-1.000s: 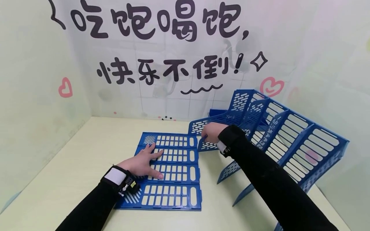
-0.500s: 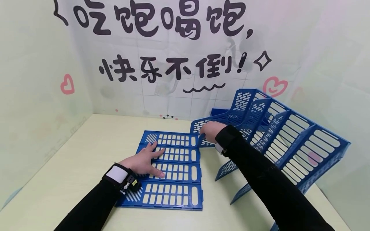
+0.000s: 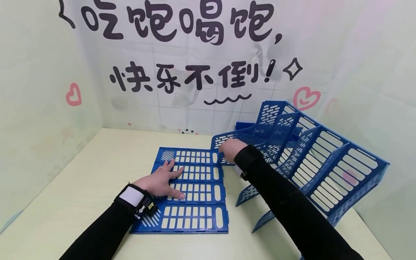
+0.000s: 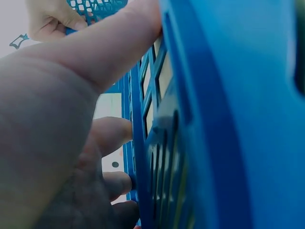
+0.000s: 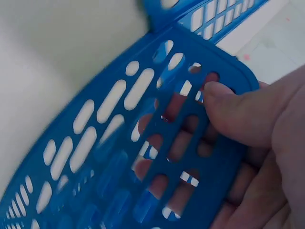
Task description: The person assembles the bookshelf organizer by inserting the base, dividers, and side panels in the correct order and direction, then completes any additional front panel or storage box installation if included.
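Flat blue plastic panel [image 3: 195, 204], four gridded strips side by side, lies on the pale desk [image 3: 97, 162], strips running L to R, oval cutouts at the R end. L hand [image 3: 159, 180] rests on its L part, fingers straight & spread, grasping nothing; thumb on the 3rd strip from the far side in the head view.

R hand [image 3: 233, 150] pinches the free end of a thin blue plastic divider w/ rounded slots [image 5: 219, 167]: thumb on one face, other fingers behind, seen thru the slots in the R wrist view. It's one of several dividers standing out from the slatted back of a blue plastic file rack [image 3: 336, 159], at an angle on the desk's R side, partly hidden by the black sleeve [image 3: 286, 195].

Spatial crux: pinched end sits by the panel's R edge, nr the two far strips. Panel lies L of the R fingers; R hand is nearer that edge, L hand well in from it. Divider's long axis runs from R fingers back & rightward, approx. in line w/ the strips. Can't tell if divider touches panel; R hand hides the spot.
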A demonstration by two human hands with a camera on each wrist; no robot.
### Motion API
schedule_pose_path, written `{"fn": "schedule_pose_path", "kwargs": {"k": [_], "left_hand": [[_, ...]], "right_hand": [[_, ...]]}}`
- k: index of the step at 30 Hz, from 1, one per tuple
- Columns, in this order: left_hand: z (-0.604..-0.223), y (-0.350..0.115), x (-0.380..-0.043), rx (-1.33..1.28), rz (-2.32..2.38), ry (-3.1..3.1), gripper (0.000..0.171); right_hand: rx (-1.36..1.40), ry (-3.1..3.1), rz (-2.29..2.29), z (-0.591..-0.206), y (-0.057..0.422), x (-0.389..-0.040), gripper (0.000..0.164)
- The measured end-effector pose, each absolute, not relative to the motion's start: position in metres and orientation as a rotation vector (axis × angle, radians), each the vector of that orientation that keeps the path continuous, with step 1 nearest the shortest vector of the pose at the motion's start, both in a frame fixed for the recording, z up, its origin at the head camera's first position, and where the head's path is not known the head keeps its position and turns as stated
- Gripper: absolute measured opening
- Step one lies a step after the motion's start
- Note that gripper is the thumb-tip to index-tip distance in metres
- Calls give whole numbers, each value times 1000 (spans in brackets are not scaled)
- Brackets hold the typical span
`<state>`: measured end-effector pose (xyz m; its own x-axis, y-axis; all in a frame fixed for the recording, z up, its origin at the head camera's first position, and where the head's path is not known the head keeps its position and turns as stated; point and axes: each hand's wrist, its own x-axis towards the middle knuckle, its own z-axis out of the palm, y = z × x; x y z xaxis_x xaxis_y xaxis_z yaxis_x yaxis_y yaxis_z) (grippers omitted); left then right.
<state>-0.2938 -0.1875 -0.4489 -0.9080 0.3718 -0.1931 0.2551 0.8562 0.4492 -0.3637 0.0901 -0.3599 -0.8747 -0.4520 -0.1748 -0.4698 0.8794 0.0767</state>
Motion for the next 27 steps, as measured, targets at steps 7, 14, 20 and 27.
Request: {"fn": "schedule_pose_path", "kwargs": {"k": [7, 14, 20, 27], "left_hand": [[-448, -184, -294, 493, 629, 2740, 109], [-445, -186, -295, 469, 606, 2745, 108], [-451, -187, -295, 448, 642, 2731, 108], [-446, -187, -294, 469, 634, 2747, 108]], "right_hand": [[-737, 2871, 13, -360, 79, -367, 38], [-733, 2908, 13, -361, 60, -367, 36], [-728, 2920, -22, -364, 53, -366, 33], [-882, 2913, 7, -329, 58, -344, 37]]}}
